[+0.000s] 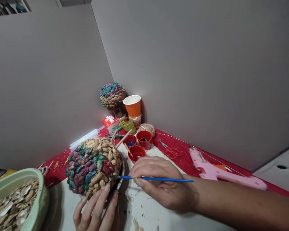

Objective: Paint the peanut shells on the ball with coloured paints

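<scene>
My right hand [160, 183] pinches a thin blue paintbrush [168, 179], its tip touching the right front side of a dome covered in peanut shells [93, 165]. Purple, teal, blue and dark red paint colours the dome's left and middle; the shells at the top and right are bare tan. The fingers of my left hand [96, 211] press on the dome's near edge, steadying it; the thumb is hidden. A metal rim shows under the dome's right side. Behind the brush hand stand small red cups of paint: one reddish [137, 154], one dark [144, 140], one blue [130, 141].
A green basket of peanut shells [40, 192] stands at left. Orange-handled scissors [172, 152] and a pink glue gun [221, 175] lie at right. Toward the corner are a finished-looking painted shell ball [113, 95], an orange paper cup [132, 107] and clear glue sticks [84, 140]. Grey panels [195, 64] rise behind.
</scene>
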Motion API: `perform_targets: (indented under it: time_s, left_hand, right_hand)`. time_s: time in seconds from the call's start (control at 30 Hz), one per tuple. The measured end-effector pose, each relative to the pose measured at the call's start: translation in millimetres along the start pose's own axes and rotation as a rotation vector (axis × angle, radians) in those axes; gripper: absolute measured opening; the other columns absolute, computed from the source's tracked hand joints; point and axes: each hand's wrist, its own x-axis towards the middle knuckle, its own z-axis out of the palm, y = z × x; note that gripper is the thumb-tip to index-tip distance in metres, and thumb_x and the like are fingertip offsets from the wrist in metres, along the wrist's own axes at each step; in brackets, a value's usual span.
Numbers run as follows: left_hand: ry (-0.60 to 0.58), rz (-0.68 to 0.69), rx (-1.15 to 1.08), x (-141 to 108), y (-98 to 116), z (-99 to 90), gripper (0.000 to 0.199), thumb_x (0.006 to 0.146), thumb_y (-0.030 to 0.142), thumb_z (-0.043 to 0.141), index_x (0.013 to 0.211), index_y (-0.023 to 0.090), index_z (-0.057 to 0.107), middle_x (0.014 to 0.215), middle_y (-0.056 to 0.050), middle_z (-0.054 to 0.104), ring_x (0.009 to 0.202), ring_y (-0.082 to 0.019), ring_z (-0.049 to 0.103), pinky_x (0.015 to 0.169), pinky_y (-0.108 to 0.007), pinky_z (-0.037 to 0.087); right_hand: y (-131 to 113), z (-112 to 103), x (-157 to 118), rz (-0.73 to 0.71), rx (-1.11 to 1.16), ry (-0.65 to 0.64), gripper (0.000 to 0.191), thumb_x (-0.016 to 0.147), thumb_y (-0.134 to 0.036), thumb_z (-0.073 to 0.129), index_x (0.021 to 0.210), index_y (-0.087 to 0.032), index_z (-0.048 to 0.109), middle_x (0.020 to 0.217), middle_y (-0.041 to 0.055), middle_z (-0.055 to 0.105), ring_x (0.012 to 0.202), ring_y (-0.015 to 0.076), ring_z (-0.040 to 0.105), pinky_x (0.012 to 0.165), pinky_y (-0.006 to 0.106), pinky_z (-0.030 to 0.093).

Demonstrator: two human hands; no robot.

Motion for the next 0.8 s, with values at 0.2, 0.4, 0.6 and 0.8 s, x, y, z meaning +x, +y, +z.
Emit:
perform_targets:
  time_s: [0.2, 0.4, 0.6, 0.8]
  left_hand:
    - [-0.006, -0.001, 0.013, -1.0, 0.1, -1.5, 0.02, 0.085, 0.011, 0.065, 0.091, 0.023, 0.08, 0.092, -0.006, 0.078, 0.093, -0.016, 0.062, 0.115, -0.033, 0.027]
    - [-0.003, -0.002, 0.005, -3.0, 0.0, -0.8, 0.018, 0.082, 0.011, 0.069, 0.092, 0.022, 0.08, 0.091, -0.007, 0.078, 0.093, -0.016, 0.062, 0.114, -0.033, 0.027]
    - [-0.027, -0.003, 0.018, -3.1, -0.1, -1.5, 0.021, 0.083, 0.012, 0.068, 0.095, 0.026, 0.079, 0.097, -0.005, 0.078, 0.093, -0.018, 0.063, 0.114, -0.035, 0.029]
    - [-0.012, -0.01, 0.006, -1.5, 1.0, -0.7, 0.021, 0.082, 0.01, 0.067, 0.092, 0.023, 0.079, 0.093, -0.006, 0.078, 0.093, -0.017, 0.062, 0.115, -0.033, 0.026]
  right_hand:
    - [0.2, -0.7, -0.4, -0.045, -0.017, 0.105, 0.017, 0.086, -0.004, 0.06, 0.097, -0.014, 0.069, 0.084, 0.009, 0.076, 0.077, 0.0168, 0.072, 0.071, 0.03, 0.06]
    - [4.4, -2.1, 0.2, -0.034, 0.007, 0.108, 0.016, 0.09, -0.008, 0.062, 0.1, -0.016, 0.07, 0.091, 0.009, 0.078, 0.084, 0.0163, 0.074, 0.077, 0.028, 0.062]
    - [7.3, 1.1, -1.5, -0.07, -0.018, 0.095, 0.026, 0.088, -0.004, 0.061, 0.11, -0.015, 0.069, 0.099, 0.0112, 0.078, 0.093, 0.0173, 0.074, 0.084, 0.03, 0.062]
    - [8.2, 3.3, -3.3, -0.08, -0.036, 0.136, 0.024, 0.088, -0.003, 0.062, 0.107, -0.014, 0.071, 0.098, 0.0112, 0.079, 0.094, 0.0164, 0.074, 0.085, 0.029, 0.061]
